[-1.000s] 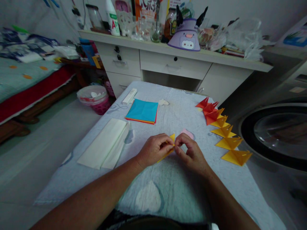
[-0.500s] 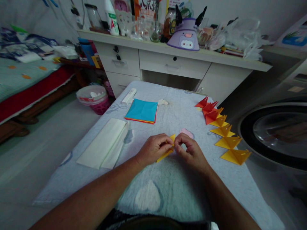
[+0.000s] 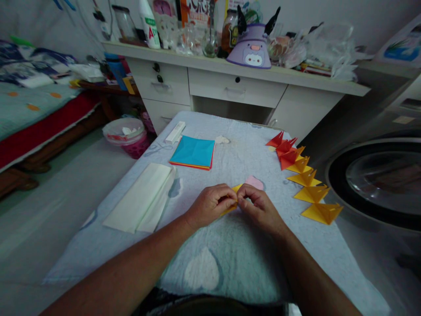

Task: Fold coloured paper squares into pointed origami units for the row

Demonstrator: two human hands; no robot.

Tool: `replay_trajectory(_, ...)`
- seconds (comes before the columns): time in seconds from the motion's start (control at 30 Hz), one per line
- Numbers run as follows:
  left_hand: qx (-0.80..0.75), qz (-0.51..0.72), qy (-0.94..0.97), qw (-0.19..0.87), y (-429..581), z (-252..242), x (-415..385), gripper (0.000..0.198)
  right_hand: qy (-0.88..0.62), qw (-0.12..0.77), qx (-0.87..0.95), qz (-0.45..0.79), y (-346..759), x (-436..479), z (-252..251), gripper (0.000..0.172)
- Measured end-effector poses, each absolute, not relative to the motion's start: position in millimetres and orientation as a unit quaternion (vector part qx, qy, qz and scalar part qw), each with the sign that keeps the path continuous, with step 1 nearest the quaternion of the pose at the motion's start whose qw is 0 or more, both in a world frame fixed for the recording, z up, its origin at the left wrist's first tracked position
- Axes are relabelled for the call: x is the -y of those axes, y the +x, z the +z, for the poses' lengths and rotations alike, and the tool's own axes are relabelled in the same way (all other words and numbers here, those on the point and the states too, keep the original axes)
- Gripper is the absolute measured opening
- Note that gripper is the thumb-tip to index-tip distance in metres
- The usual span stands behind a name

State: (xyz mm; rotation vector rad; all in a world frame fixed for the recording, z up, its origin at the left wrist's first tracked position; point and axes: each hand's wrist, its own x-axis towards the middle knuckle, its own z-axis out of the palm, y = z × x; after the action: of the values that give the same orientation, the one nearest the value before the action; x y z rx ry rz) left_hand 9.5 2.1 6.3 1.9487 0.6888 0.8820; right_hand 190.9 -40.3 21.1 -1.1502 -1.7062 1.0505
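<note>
A small piece of folded yellow origami paper (image 3: 229,210) is held between my hands above the cloth-covered table. My left hand (image 3: 212,202) pinches it from the left, thumb against fingers. From the other side my right hand (image 3: 257,204) is closed on it too, its fingertips meeting those of the left. Both hands hide most of the paper. Along the table's right side runs a row of folded origami pieces, red ones (image 3: 286,151) at the back and yellow ones (image 3: 312,193) nearer. Left of centre lies a stack of square paper (image 3: 193,152), blue on top.
A folded pale sheet (image 3: 141,197) lies at the table's left, with a small white box (image 3: 175,132) farther back. Behind stands a white desk (image 3: 164,79) crowded with jars and bags. A pink bin (image 3: 131,142) is on the floor; a washing machine (image 3: 378,175) stands right.
My right hand has closed in on the yellow paper, its fingertips now against my left hand's. Less of the paper shows. The view has shifted slightly.
</note>
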Motion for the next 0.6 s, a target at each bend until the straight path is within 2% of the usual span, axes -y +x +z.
replay_trajectory(0.2, -0.270, 0.357, 0.775, 0.446, 9.5, 5.2, -1.5, 0.011, -0.454, 0.404, 0.669, 0.428, 190.8, 40.5, 21.0, 0.017)
replay_trajectory(0.33, -0.289, 0.362, 0.749, 0.474, 9.4, 3.6, -2.1, 0.008, -0.451, 0.428, 0.705, 0.340, 189.1, 41.2, 24.2, 0.004)
replay_trajectory(0.47, -0.310, 0.367, 0.718, 0.504, 9.6, 0.2, -2.9, 0.006, -0.450, 0.430, 0.742, 0.250, 186.9, 40.5, 25.6, 0.014)
replay_trajectory(0.6, -0.311, 0.369, 0.717, 0.504, 9.6, -0.9, -2.8, 0.006, -0.451, 0.416, 0.755, 0.234, 186.0, 39.9, 25.7, 0.016)
